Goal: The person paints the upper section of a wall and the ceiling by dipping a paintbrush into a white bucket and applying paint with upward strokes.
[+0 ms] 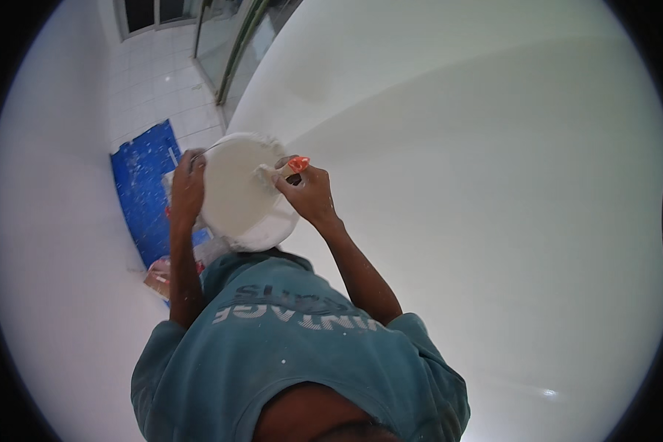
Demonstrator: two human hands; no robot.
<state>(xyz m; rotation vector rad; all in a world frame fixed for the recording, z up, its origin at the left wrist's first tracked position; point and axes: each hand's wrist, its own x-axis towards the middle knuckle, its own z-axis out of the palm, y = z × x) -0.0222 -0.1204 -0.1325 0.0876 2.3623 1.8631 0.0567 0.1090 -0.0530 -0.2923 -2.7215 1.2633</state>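
Observation:
A white bucket [265, 229] of off-white paint [233, 185] is in front of my body, its mouth facing up and its rim smeared with paint. My left hand [188, 185] holds the left side of the bucket at the rim, by the thin wire bail [215, 146]. In my right hand [313, 193] is a paintbrush [297, 164] with an orange handle end. Its bristle end, coated in paint, is over the right part of the bucket's mouth. Whether the bristles touch the paint is hard to tell.
Smooth white walls rise at the right [475, 193] and the left [61, 193]. Below lies a blue sheet [141, 182] spattered with white, on white floor tiles [154, 83]. A glass door [221, 50] stands beyond. Red-and-white packaging [159, 274] lies by my left forearm.

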